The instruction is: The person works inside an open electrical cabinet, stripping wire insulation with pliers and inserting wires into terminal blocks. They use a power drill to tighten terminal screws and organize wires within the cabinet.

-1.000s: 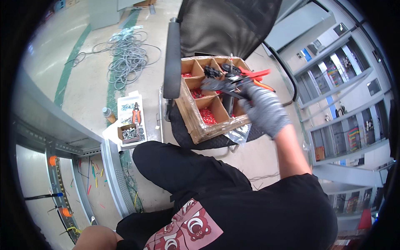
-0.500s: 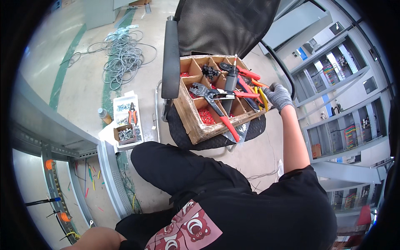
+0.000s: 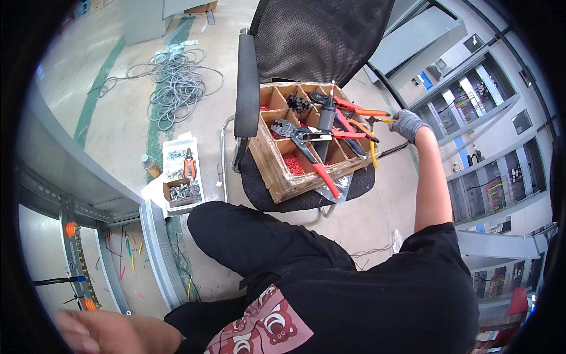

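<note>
Grasping a yellow-handled tool [image 3: 386, 120], gloved right fingers [image 3: 401, 125] curled; left fingers [image 3: 81, 342] blurred, grip unclear.

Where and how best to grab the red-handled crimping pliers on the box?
Probably by the lower red handle of the crimping pliers, from the near side: it juts past the near rim of the divided box, clear of other tools. The grey head points left, and the upper handle lies among other tools.

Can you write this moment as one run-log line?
right gloved hand: holding yellow-handled tool; left bare hand: blurred, lower left; crimping pliers: across compartmented box; box: on black mesh-backed chair
</note>
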